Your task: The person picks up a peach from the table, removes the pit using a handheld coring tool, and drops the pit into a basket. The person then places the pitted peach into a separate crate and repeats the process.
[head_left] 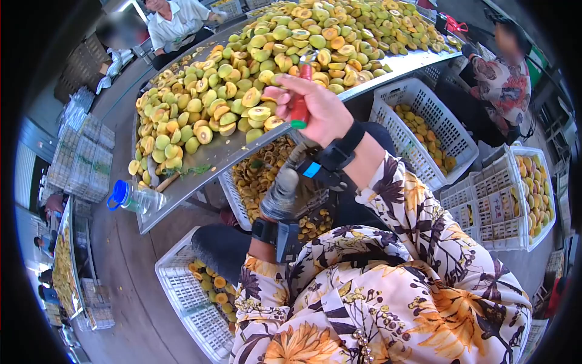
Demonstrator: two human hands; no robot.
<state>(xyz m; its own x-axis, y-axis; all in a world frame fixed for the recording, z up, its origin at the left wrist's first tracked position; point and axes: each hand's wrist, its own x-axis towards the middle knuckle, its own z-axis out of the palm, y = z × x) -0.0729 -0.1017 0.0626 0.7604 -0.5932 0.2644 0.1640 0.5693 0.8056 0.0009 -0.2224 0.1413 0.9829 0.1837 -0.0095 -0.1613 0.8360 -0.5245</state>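
Observation:
My right hand (321, 109) is closed around a red-handled tool (300, 112) with a green butt end and a small metal tip. It is raised over the near edge of a metal table (242, 151) heaped with halved yellow-green fruit (209, 100) that look like peaches. Lower down, my left hand (280, 195) wears a grey glove and hangs over a crate of brownish fruit scraps (257, 179). Its fingers point up towards my right wrist and are partly hidden there, so I cannot tell what they hold.
A clear bottle with a blue cap (136, 197) lies at the table's left corner. White crates with fruit stand at my lower left (200, 303), right (424, 130) and far right (503, 200). One person (179, 24) sits across the table, another (500, 79) at the right.

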